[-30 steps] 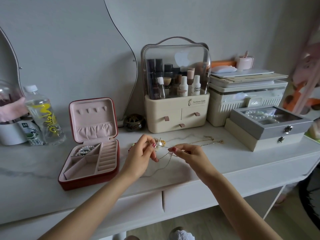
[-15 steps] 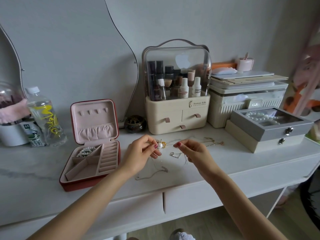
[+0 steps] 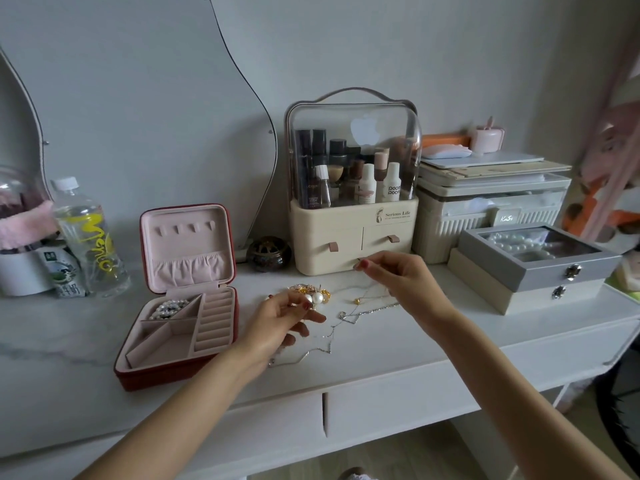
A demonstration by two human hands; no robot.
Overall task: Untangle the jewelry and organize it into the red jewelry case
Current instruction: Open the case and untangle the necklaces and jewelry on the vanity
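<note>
The red jewelry case (image 3: 175, 370) lies open at the left of the white dresser top, pink inside, with a pearl bracelet (image 3: 168, 308) in its back left compartment. A tangle of gold pieces and pearl earrings (image 3: 311, 295) sits on the top right of the case. My left hand (image 3: 277, 322) hovers beside the tangle, thumb and forefinger pinching a thin chain by the pearls. My right hand (image 3: 398, 278) is raised further right, its fingertips pinching a fine chain that stretches down to the silver necklace (image 3: 349, 318) lying between my hands.
A cream cosmetics organiser (image 3: 353, 209) stands behind the jewelry, a small dark round pot (image 3: 268, 253) to its left. Stacked grey and cream boxes (image 3: 533, 268) hold pearls at the right. A water bottle (image 3: 88, 237) stands at the left. The dresser's front edge (image 3: 381, 379) runs below my wrists.
My right hand has risen and moved right toward the organiser, drawing a fine chain out of the tangle. My left hand has dropped slightly beside the pearls.
</note>
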